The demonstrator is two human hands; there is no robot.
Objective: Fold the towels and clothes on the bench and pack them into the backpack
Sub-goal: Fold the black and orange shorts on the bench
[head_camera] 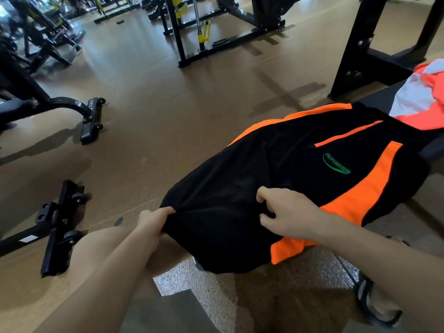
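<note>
A black garment (276, 169) with orange side panels and a green logo lies spread over the dark bench (382, 102), its near end hanging off towards me. My left hand (152, 223) pinches the near left corner of the black cloth. My right hand (286, 213) grips a bunch of the same cloth, a little further right. A coral and white garment (422, 92) lies crumpled at the bench's far right end. No backpack is in view.
A black weight-rack upright (355, 51) stands behind the bench. A wheeled bench base (60, 224) sits on the brown floor at left, another (92, 118) further back. My knee (101, 248) and a sandalled foot (377, 306) are below.
</note>
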